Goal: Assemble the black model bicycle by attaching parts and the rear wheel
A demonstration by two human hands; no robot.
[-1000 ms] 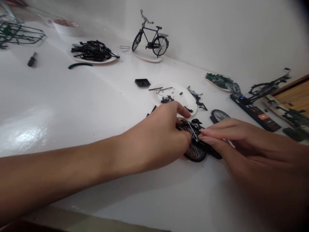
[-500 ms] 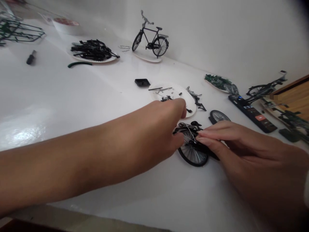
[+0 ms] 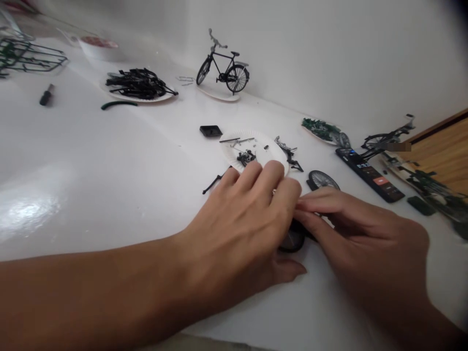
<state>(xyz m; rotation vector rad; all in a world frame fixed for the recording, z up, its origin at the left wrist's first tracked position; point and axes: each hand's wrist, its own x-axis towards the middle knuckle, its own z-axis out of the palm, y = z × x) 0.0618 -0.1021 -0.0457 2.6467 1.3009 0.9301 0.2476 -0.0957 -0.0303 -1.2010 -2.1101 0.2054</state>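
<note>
A small black model bicycle [image 3: 292,243] is on the white table, mostly hidden under my hands; the lower edge of one wheel shows. My left hand [image 3: 244,219] lies across it from above, fingers bent over it and thumb standing out below the wheel. What its fingertips touch is out of sight. With thumb and forefinger pinched together, my right hand [image 3: 361,239] grips the bicycle at its right side, close to the left fingers. A loose spoked wheel [image 3: 323,180] lies just behind my right hand.
Behind my hands is a paper plate [image 3: 228,153] with small parts. Further back stand a finished model bicycle [image 3: 223,68] and a plate of black frames [image 3: 139,84]. To the right are a phone [image 3: 369,175] and green parts [image 3: 321,129]. A screwdriver [image 3: 47,95] lies far left.
My left hand has turned palm-down and come lower, now covering most of the bicycle. My right hand keeps its pinch. The view has shifted slightly.
</note>
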